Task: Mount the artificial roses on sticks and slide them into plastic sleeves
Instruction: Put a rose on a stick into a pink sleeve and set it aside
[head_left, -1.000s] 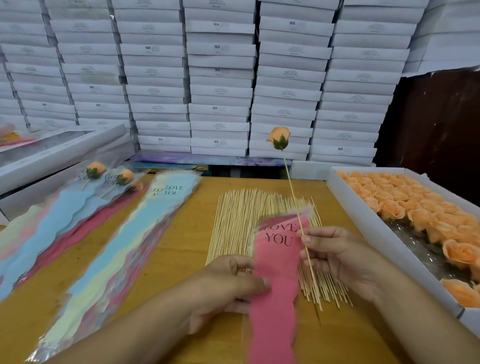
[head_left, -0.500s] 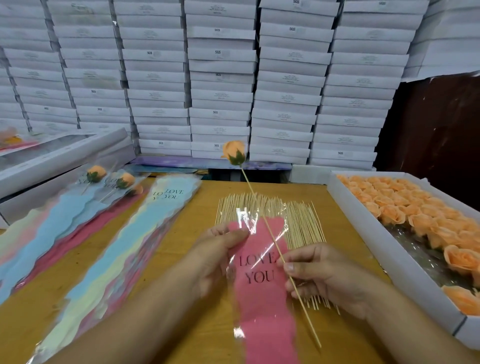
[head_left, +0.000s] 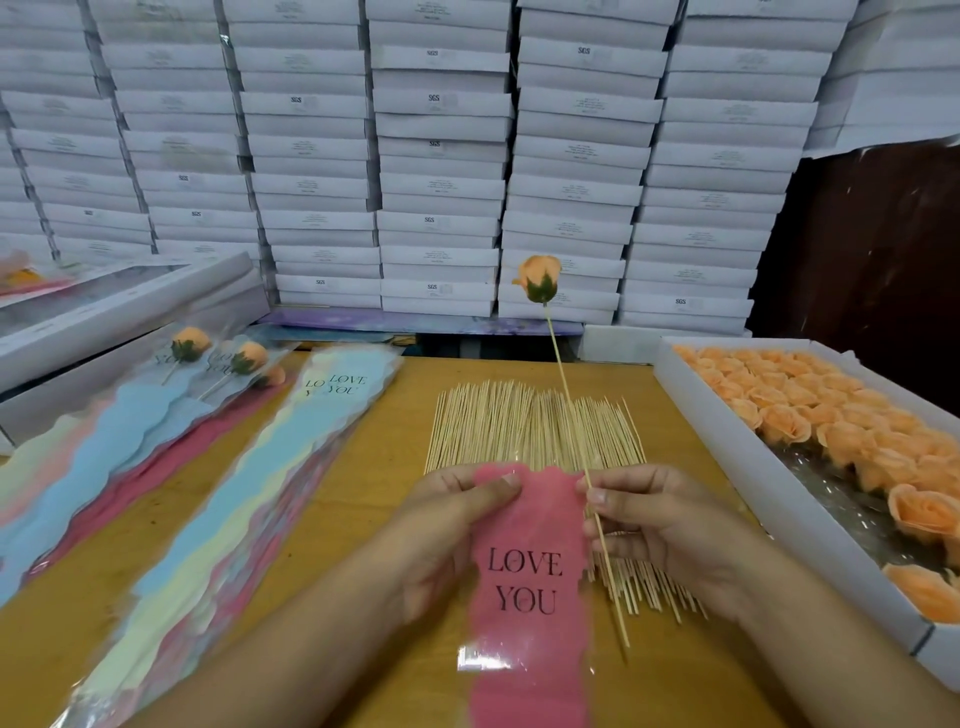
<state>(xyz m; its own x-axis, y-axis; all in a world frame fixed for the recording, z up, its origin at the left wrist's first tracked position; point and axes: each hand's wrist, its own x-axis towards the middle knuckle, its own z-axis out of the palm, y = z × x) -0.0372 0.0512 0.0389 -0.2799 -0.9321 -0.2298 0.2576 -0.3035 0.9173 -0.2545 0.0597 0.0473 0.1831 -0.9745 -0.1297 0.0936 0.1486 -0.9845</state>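
Over the near middle of the wooden table (head_left: 363, 519), the left hand (head_left: 441, 530) pinches the top edge of a pink plastic sleeve (head_left: 527, 582) printed LOVE YOU, thumb on the front face and fingers curled behind it. The sleeve hangs toward the person and runs off the near edge of the view. The right hand (head_left: 670, 525) has its fingers curled round a thin stick (head_left: 566, 400), and seems also to steady the sleeve's right top corner, though that contact is hard to make out. An orange rose (head_left: 540, 278) sits on the stick's far, raised end; the bare lower end slants down toward the person, just to the right of the sleeve and outside it. The stick's long axis thus runs nearly parallel to the sleeve's, offset to its right, with the bare tip already below the sleeve's mouth. To enter, I judge the tip must rise to that top edge, between the two hands, and the right hand is the one to carry it. Loose sticks (head_left: 530, 426) lie fanned beneath both hands, a tray of roses (head_left: 779, 467) stands along the right edge, and finished sleeved roses (head_left: 218, 358) lie at the far left.
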